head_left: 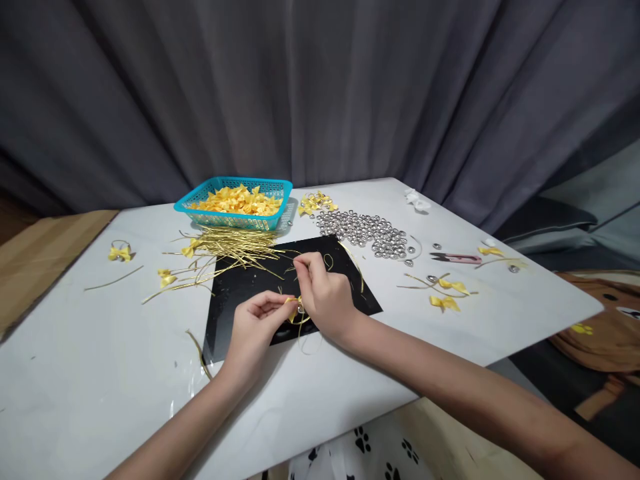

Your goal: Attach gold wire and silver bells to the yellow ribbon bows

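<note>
Both hands meet over a black mat (250, 283) on the white table (100, 373). My left hand (255, 327) pinches a small yellow ribbon bow (293, 311) by its left side. My right hand (323, 293) is closed in a pinch over the bow, fingers on a thin gold wire (303, 328) that loops below it. A tiny silver bead seems to sit at the bow's middle.
A teal basket (235, 217) of yellow bows stands at the back, with a heap of gold wires (235, 243) before it. Silver beads (370, 230) lie to the right, finished bows (447, 293) and pink snips (457, 258) further right. A grey curtain hangs behind.
</note>
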Available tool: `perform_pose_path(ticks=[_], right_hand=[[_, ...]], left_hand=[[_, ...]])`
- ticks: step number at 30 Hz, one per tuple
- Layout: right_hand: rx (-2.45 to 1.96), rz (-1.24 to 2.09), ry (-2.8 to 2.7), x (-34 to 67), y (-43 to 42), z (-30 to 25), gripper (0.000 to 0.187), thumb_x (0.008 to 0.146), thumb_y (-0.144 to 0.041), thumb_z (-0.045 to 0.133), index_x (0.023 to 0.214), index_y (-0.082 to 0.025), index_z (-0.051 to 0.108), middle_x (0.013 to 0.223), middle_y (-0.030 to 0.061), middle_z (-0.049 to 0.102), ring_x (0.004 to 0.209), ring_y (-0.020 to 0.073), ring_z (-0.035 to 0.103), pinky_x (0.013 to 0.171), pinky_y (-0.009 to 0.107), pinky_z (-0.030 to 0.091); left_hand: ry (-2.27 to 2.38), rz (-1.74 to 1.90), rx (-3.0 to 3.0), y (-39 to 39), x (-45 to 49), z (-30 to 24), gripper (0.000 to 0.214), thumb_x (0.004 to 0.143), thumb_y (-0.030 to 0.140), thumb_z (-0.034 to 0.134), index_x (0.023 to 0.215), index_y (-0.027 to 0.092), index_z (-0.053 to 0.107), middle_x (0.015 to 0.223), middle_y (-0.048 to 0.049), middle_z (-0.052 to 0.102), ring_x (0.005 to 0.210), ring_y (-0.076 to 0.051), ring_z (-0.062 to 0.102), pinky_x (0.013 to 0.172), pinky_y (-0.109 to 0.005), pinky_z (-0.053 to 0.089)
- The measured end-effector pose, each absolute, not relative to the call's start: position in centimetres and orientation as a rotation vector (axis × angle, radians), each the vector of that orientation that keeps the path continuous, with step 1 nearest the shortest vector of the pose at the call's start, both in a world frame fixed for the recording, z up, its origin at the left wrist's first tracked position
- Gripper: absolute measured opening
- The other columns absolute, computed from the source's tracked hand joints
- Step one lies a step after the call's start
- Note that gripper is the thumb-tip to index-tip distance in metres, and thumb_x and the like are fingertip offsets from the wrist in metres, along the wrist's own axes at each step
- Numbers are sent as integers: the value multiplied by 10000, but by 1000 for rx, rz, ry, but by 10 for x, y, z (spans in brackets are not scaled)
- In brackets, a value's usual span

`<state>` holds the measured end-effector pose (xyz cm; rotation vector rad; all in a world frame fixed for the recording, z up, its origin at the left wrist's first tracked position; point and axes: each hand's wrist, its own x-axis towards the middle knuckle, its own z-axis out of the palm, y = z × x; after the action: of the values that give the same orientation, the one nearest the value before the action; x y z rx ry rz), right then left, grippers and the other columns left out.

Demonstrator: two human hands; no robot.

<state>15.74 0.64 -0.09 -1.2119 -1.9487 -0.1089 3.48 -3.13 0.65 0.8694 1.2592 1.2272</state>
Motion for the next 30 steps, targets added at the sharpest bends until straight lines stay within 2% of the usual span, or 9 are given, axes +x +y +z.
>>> perform_pose_path(ticks=[5, 10, 15, 20, 23, 27, 30], right_hand=[[-1145, -7, -2140, 160, 15, 4, 402, 990, -312, 187, 1006, -119, 540, 636, 38, 618, 449, 101, 551, 421, 228, 249], [-1128, 51, -2313, 164, 18, 9, 346, 979, -324, 247, 998, -136, 537, 623, 22, 585, 444, 99, 496, 438, 225, 223], [-1123, 368, -2053, 165, 14, 9, 183, 944, -236, 360, 920, -150, 520, 615, -13, 533, 467, 82, 449, 476, 201, 288], [-1026, 373, -1750, 180, 6, 15, 126, 887, -201, 479, 800, -162, 562, 775, 20, 566, 577, 78, 457, 537, 198, 360], [-954, 441, -1761, 188, -9, 13, 111, 880, -183, 485, 828, -160, 580, 693, 0, 564, 509, 66, 416, 478, 192, 346], [-883, 448, -1891, 191, -24, 7, 106, 850, -133, 481, 804, -147, 576, 571, -38, 467, 447, 53, 334, 447, 194, 310], [-876, 460, -1930, 191, -24, 6, 124, 843, -123, 460, 782, -145, 566, 546, -44, 420, 456, 59, 333, 450, 198, 300]], left_hand=[[1250, 1195, 893, -30, 34, 8, 120, 507, 192, 776, 561, 156, 675, 572, 3, 665, 553, -77, 567, 573, -172, 450], [1223, 1134, 910, -28, 34, 7, 114, 506, 171, 767, 547, 157, 661, 552, 10, 659, 535, -71, 563, 555, -165, 439], [1177, 1151, 817, -28, 34, 5, 125, 522, 183, 773, 556, 157, 656, 551, 27, 649, 539, -49, 555, 558, -132, 426], [1127, 1201, 652, -27, 33, 8, 164, 505, 205, 804, 557, 160, 656, 598, 33, 658, 585, -48, 579, 598, -111, 448], [1082, 1243, 603, -26, 33, 10, 178, 491, 193, 817, 518, 155, 646, 552, 46, 620, 565, -42, 573, 595, -96, 459], [1044, 1271, 591, -26, 32, 10, 177, 517, 189, 811, 517, 149, 638, 558, 54, 601, 556, -34, 567, 584, -78, 463], [1040, 1259, 591, -26, 31, 8, 171, 534, 188, 804, 540, 146, 638, 583, 52, 606, 549, -33, 564, 574, -77, 467]])
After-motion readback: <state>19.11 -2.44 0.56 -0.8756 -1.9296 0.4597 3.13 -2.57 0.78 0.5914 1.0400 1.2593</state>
